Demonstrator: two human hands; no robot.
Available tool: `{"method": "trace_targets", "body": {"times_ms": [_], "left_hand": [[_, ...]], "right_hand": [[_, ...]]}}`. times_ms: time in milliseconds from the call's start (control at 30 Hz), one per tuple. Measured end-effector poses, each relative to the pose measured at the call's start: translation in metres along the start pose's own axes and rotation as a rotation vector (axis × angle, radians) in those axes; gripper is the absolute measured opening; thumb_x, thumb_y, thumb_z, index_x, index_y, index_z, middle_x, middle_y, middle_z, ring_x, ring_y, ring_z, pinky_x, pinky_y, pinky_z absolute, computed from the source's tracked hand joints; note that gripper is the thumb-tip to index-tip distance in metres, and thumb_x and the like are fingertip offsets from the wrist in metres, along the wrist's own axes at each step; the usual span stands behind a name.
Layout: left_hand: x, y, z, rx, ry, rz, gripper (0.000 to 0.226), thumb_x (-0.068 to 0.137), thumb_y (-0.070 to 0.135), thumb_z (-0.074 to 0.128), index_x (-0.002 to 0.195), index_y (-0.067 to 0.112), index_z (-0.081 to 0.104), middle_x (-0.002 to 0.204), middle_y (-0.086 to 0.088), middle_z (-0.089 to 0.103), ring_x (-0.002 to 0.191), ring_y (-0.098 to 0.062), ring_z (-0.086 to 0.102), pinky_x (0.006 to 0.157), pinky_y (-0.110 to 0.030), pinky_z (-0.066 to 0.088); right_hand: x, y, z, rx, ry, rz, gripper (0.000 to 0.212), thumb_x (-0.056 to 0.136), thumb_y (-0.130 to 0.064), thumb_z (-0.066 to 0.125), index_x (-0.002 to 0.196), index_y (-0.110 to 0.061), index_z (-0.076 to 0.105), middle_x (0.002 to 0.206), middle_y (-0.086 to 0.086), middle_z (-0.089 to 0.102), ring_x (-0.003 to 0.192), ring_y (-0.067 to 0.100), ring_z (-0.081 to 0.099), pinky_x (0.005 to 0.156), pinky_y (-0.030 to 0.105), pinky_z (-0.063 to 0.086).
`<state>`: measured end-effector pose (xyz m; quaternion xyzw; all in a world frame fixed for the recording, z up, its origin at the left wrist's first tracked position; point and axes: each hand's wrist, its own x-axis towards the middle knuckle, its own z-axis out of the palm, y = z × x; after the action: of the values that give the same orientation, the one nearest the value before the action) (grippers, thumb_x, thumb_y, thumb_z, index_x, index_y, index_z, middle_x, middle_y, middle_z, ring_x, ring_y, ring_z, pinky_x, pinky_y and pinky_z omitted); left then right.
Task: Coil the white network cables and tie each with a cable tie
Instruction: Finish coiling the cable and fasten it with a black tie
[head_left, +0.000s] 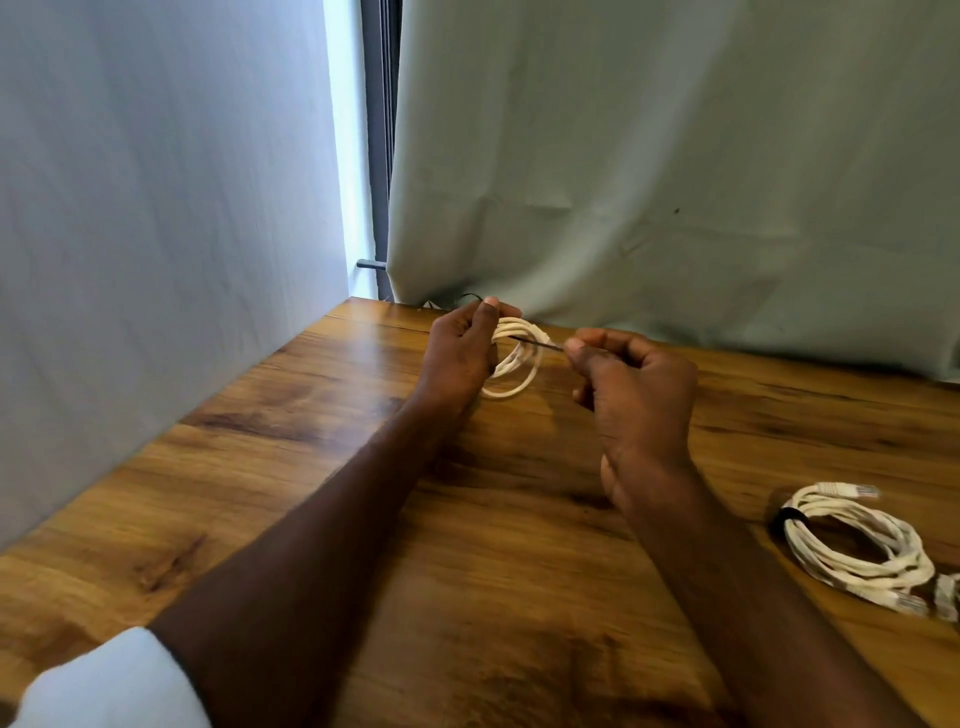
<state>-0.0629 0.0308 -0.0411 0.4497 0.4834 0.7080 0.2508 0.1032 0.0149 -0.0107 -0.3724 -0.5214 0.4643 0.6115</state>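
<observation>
My left hand (462, 353) grips a small coil of white network cable (519, 358) held just above the far part of the wooden table (311, 467). A thin black cable tie (537, 343) crosses the coil, and my right hand (628, 384) pinches its free end between thumb and forefinger, to the right of the coil. Part of the coil is hidden behind my left palm. A second white coil (857, 545), bound with a black tie (784, 519), lies on the table at the right.
Pale curtains hang close behind the table (675, 182) and along its left side (156, 208). A dark window frame (379, 156) shows in the gap between them. The table's left edge runs diagonally beside the left curtain.
</observation>
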Motion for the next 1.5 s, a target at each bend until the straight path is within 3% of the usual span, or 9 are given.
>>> {"method": "trace_targets", "body": {"times_ms": [333, 567, 800, 1000, 1167, 1267, 1333, 1400, 1500], "left_hand": [[-0.002, 0.007, -0.007, 0.026, 0.040, -0.133, 0.042, 0.115, 0.026, 0.038, 0.086, 0.011, 0.063, 0.049, 0.005, 0.052, 0.040, -0.006, 0.045, 0.041, -0.023, 0.036], [-0.003, 0.003, -0.004, 0.139, -0.070, -0.147, 0.038, 0.114, 0.030, 0.041, 0.096, 0.011, 0.068, 0.057, 0.005, 0.061, 0.051, -0.011, 0.049, 0.046, -0.026, 0.037], [-0.001, 0.002, -0.005, 0.137, -0.056, -0.154, 0.041, 0.113, 0.037, 0.045, 0.097, 0.005, 0.067, 0.059, -0.001, 0.051, 0.048, -0.010, 0.043, 0.047, -0.028, 0.035], [0.002, 0.003, -0.008, 0.008, 0.078, -0.282, 0.040, 0.111, 0.037, 0.049, 0.106, 0.002, 0.068, 0.053, 0.000, 0.053, 0.045, -0.011, 0.041, 0.045, -0.025, 0.035], [0.001, 0.007, -0.009, -0.130, 0.112, -0.317, 0.034, 0.110, 0.034, 0.052, 0.097, 0.006, 0.068, 0.047, 0.003, 0.056, 0.038, -0.009, 0.040, 0.044, -0.025, 0.034], [0.001, 0.007, -0.011, -0.169, 0.128, -0.325, 0.034, 0.109, 0.034, 0.054, 0.097, 0.006, 0.068, 0.045, 0.003, 0.055, 0.036, -0.008, 0.041, 0.041, -0.023, 0.035], [0.001, 0.007, -0.011, -0.168, 0.129, -0.330, 0.034, 0.109, 0.035, 0.055, 0.102, 0.006, 0.071, 0.046, 0.003, 0.054, 0.037, -0.008, 0.041, 0.043, -0.024, 0.036], [0.000, 0.006, -0.010, -0.149, 0.126, -0.314, 0.036, 0.109, 0.033, 0.055, 0.107, 0.004, 0.075, 0.046, 0.003, 0.053, 0.038, -0.008, 0.040, 0.043, -0.024, 0.035], [0.001, 0.004, -0.005, -0.156, 0.130, -0.293, 0.036, 0.109, 0.033, 0.056, 0.106, 0.005, 0.079, 0.049, 0.001, 0.048, 0.039, -0.009, 0.037, 0.041, -0.023, 0.032]], "right_hand": [[0.015, -0.021, -0.022, 0.036, 0.123, -0.404, 0.030, 0.087, -0.010, 0.082, 0.115, -0.010, 0.071, 0.073, 0.008, 0.064, 0.058, 0.016, 0.062, 0.056, 0.028, 0.056], [0.019, -0.010, -0.017, 0.272, 0.017, -0.183, 0.012, 0.085, -0.010, 0.083, 0.095, -0.007, 0.078, 0.072, 0.004, 0.069, 0.058, 0.013, 0.059, 0.051, 0.024, 0.053], [0.025, -0.001, -0.022, 0.089, -0.032, -0.209, 0.004, 0.085, -0.013, 0.083, 0.087, -0.016, 0.080, 0.063, 0.000, 0.068, 0.051, 0.011, 0.059, 0.052, 0.031, 0.054], [0.037, 0.002, -0.029, 0.180, -0.149, -0.031, 0.022, 0.086, 0.007, 0.075, 0.096, -0.012, 0.079, 0.097, 0.009, 0.078, 0.089, 0.019, 0.075, 0.076, 0.024, 0.059], [0.041, 0.006, -0.034, -0.210, -0.165, -0.263, 0.026, 0.086, 0.002, 0.078, 0.104, -0.017, 0.080, 0.105, 0.002, 0.078, 0.097, 0.012, 0.075, 0.086, 0.027, 0.061], [0.042, 0.005, -0.036, -0.296, -0.263, -0.252, 0.039, 0.085, 0.004, 0.078, 0.118, -0.018, 0.075, 0.119, 0.001, 0.072, 0.108, 0.006, 0.070, 0.091, 0.017, 0.056], [0.041, 0.008, -0.036, -0.670, -0.248, -0.342, 0.044, 0.085, -0.003, 0.080, 0.125, -0.020, 0.072, 0.132, -0.001, 0.058, 0.117, 0.007, 0.060, 0.088, 0.012, 0.046], [0.034, 0.012, -0.034, -1.030, -0.174, -0.413, 0.038, 0.087, -0.013, 0.080, 0.123, -0.022, 0.072, 0.137, 0.001, 0.048, 0.122, 0.016, 0.050, 0.087, 0.022, 0.040], [0.021, 0.014, -0.026, -1.158, -0.106, -0.472, 0.026, 0.092, -0.028, 0.075, 0.117, -0.025, 0.073, 0.126, 0.001, 0.051, 0.117, 0.023, 0.048, 0.087, 0.032, 0.043]]}}
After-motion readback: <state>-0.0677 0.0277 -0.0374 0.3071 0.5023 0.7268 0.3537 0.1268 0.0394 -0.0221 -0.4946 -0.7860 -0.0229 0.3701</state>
